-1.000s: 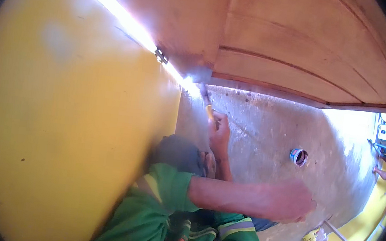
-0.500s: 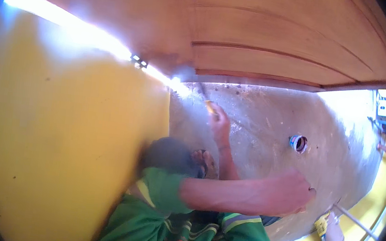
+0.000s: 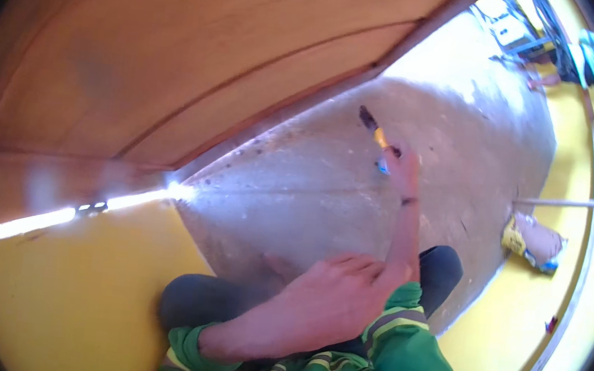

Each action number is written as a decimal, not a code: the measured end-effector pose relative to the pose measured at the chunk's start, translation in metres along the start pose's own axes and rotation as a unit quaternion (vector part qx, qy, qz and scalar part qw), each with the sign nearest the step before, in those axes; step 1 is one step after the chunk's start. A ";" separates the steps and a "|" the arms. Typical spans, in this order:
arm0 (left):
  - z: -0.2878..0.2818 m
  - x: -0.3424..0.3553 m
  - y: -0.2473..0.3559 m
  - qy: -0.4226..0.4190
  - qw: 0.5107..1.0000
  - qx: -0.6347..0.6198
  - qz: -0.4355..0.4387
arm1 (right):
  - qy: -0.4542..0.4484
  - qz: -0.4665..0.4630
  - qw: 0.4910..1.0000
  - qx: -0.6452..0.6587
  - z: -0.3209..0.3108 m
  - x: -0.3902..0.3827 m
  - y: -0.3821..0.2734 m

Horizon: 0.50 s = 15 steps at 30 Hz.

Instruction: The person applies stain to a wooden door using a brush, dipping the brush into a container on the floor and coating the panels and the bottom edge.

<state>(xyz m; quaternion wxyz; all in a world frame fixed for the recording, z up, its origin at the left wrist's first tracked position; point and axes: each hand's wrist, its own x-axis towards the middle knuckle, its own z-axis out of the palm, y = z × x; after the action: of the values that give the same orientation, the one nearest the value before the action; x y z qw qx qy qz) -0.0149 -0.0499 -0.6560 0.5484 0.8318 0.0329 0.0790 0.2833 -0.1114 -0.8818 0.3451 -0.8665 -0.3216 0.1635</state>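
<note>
Head, brush (image 3: 378, 130) in right grip (image 3: 403, 169), bristles (image 3: 367, 117) beyond

The person's right hand (image 3: 402, 166) grips a yellow-handled brush (image 3: 371, 124), dark bristles pointing away above the grey floor (image 3: 295, 200). A blue can (image 3: 384, 166) is mostly hidden by that hand. The left hand (image 3: 340, 288) overlaps the right forearm; contact cannot be told. A brown wooden panel (image 3: 181, 50) rises at upper left, above a yellow wall (image 3: 82, 300).

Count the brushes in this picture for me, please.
1: a yellow-handled brush with dark bristles, held in the right hand above the grey floor. Others may be hidden from view.
</note>
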 end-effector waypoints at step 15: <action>-0.025 -0.001 -0.003 0.048 0.990 0.104 -0.079 | -0.163 0.054 0.874 -0.454 -0.025 0.072 0.077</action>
<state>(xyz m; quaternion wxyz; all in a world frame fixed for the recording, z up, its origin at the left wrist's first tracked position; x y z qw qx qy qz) -0.0198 -0.0264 -0.6497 0.4613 0.8744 0.1323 0.0714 0.3833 -0.1179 -0.9230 -0.1532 -0.9049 -0.3649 0.1564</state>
